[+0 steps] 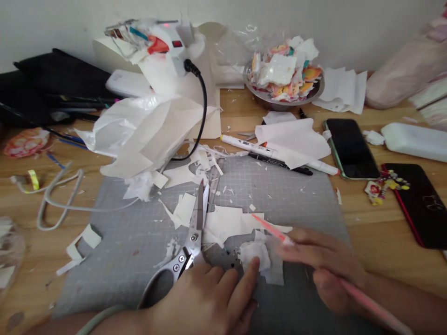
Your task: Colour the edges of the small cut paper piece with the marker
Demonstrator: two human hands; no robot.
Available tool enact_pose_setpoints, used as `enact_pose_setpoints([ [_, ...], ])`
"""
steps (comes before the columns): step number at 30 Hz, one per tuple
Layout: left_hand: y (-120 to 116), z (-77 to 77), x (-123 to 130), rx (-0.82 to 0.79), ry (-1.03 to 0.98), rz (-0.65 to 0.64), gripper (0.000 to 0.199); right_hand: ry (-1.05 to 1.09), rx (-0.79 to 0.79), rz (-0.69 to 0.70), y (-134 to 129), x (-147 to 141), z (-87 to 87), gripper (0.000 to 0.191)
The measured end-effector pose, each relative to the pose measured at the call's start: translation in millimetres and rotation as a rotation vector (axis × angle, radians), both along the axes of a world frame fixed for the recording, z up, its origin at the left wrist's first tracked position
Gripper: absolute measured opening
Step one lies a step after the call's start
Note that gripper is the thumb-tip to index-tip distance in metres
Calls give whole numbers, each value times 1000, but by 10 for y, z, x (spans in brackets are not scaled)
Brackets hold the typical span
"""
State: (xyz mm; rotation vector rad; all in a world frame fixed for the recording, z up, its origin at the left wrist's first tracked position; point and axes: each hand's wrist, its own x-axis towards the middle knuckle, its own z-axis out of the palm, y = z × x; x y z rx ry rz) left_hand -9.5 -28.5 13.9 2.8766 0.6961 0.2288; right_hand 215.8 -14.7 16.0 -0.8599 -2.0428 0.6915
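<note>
My left hand (213,298) rests palm down on the grey cutting mat (300,200), its index finger stretched onto a small white paper piece (252,253). The other fingers are bent, and the thumb is partly hidden. Metal scissors (194,237) lie beside that hand with blades pointing away, their lower part partly covered by it. In my right hand (324,265) is a slim pink pen-like tool (270,228), its pointed end above the paper scraps. The exact kind of tool is unclear. Cream paper offcuts (226,222) lie just beyond the white piece.
At the back left, a white glue gun (174,44) stands above crumpled plastic and paper (150,130). A metal bowl (253,90) holds coloured cutouts. Markers (244,143), two phones (351,149) and a white case (415,139) lie to the right. A cable (64,204) loops at left.
</note>
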Motion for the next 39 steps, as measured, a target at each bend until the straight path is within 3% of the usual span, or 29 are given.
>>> enact_pose_setpoints([
  [3,-3,8,-2,1,11,0,38,-20,-30,34,-35,-14,38,26],
  [6,-2,6,-3,4,-12,10,34,-112,-180,-63,-95,-50,29,9],
  [8,3,3,-2,4,-23,7,32,-152,-226,-124,-126,-65,2,8],
  [15,17,8,-1,-7,-45,6,29,-118,-162,-98,-137,-54,-100,16],
  [21,8,5,0,-1,-39,6,33,-151,-206,-180,-141,-67,-80,9],
  [27,8,6,6,-2,-54,12,29,-131,-162,-109,-138,-77,-100,11],
  [32,13,20,6,-1,-38,3,32,-206,-272,-128,-156,-63,-107,12],
  [39,12,12,4,-9,-45,5,30,-164,-139,-81,-114,-59,-94,12],
])
